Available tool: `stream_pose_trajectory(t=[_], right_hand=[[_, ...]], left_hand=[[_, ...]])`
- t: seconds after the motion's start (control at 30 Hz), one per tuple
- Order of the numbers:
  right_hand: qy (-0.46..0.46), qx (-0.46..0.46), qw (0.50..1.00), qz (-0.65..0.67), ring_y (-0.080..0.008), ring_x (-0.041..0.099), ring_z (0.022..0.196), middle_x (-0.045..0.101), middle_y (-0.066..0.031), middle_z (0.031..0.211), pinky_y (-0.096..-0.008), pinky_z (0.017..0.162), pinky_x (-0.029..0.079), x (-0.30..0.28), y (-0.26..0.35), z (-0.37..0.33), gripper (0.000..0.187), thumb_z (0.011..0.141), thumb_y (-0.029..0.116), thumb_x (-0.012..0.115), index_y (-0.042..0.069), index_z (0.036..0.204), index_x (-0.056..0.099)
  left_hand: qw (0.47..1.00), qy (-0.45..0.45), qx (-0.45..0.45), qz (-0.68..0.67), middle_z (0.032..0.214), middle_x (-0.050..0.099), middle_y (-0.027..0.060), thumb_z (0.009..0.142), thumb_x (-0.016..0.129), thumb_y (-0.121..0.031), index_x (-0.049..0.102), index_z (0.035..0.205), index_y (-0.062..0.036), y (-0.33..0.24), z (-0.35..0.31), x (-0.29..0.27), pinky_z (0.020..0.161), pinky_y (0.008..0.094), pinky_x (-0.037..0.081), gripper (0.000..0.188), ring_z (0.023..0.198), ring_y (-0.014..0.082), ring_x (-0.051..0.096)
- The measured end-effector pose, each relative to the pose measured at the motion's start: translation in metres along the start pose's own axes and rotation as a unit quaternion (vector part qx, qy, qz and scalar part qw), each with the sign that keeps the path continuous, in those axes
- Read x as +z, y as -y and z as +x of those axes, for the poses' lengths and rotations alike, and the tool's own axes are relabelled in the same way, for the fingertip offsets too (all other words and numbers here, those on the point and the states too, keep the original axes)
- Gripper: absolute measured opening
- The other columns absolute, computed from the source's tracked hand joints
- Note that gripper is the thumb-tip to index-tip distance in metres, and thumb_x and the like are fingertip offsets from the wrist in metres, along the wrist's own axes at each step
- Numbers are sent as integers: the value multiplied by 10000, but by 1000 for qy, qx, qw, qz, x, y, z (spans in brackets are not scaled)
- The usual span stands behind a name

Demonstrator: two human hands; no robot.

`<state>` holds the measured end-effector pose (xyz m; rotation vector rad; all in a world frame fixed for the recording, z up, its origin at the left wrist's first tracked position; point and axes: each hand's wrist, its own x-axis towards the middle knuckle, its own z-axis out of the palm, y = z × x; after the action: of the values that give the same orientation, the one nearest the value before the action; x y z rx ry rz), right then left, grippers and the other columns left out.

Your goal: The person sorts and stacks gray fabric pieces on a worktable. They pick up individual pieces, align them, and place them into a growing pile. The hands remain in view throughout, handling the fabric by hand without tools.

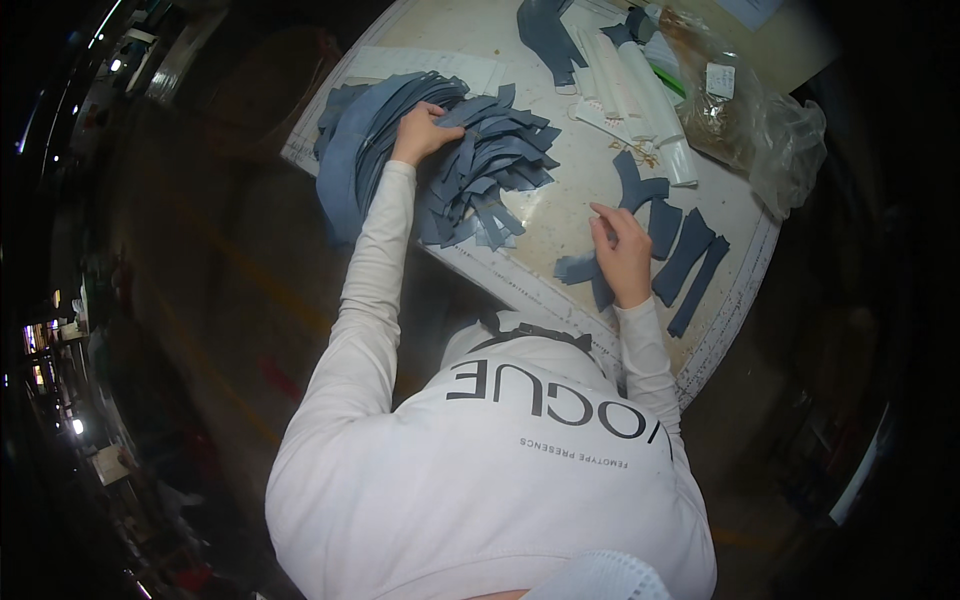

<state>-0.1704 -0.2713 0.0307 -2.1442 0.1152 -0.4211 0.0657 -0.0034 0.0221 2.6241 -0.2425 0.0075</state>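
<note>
A thick pile of blue-grey fabric pieces (pixel 350 150) lies at the table's left corner, fanned out in curved layers. My left hand (pixel 422 134) rests on top of it, fingers bent into the layers and thumb apart from the index finger; no piece is visibly gripped. Right of that hand, loose fabric strips (pixel 490 165) overlap in a tangle. My right hand (pixel 624 255) is held over the near side of the table, index finger and thumb apart with nothing between them. Around it lie several separate blue-grey fabric pieces (pixel 686 255), partly hidden under the hand.
Toward the back of the table (pixel 545 225), white strips (pixel 625 85) lie beside another blue-grey fabric piece (pixel 548 40). A clear plastic bag (pixel 775 140) with brownish contents sits by the right edge, near a bright green item (pixel 668 80). Dark floor surrounds the table.
</note>
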Motion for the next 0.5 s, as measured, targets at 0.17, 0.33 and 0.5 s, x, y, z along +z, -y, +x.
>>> stream_pose_trajectory(t=[0.17, 0.33, 0.5], right_hand=[[30, -38, 998, 37, -153, 603, 685, 601, -77, 794, -246, 563, 475, -2, 25, 21, 212, 839, 86, 622, 59, 1044, 667], [-16, -102, 986, 132, -162, 606, 696, 587, -82, 910, -254, 596, 504, 22, 47, 40, 373, 822, 124, 657, 69, 1185, 590], [14, -48, 985, 162, -180, 607, 813, 566, -90, 985, -286, 693, 508, 34, 44, 34, 386, 772, 76, 691, 60, 1139, 574]], left_hand=[[928, 130, -63, -343, 986, 654, 107, 686, 806, -252, 604, 1056, 38, -25, -7, -37, 825, 272, 471, 513, 938, 183, 627], [722, 301, -31, -623, 1016, 637, 102, 917, 591, -219, 503, 1170, 14, -82, -76, -11, 783, 247, 513, 355, 943, 156, 629], [454, 352, -77, -815, 1113, 585, 120, 996, 360, -397, 509, 1173, 6, -118, -115, 28, 880, 292, 486, 465, 1021, 187, 584]])
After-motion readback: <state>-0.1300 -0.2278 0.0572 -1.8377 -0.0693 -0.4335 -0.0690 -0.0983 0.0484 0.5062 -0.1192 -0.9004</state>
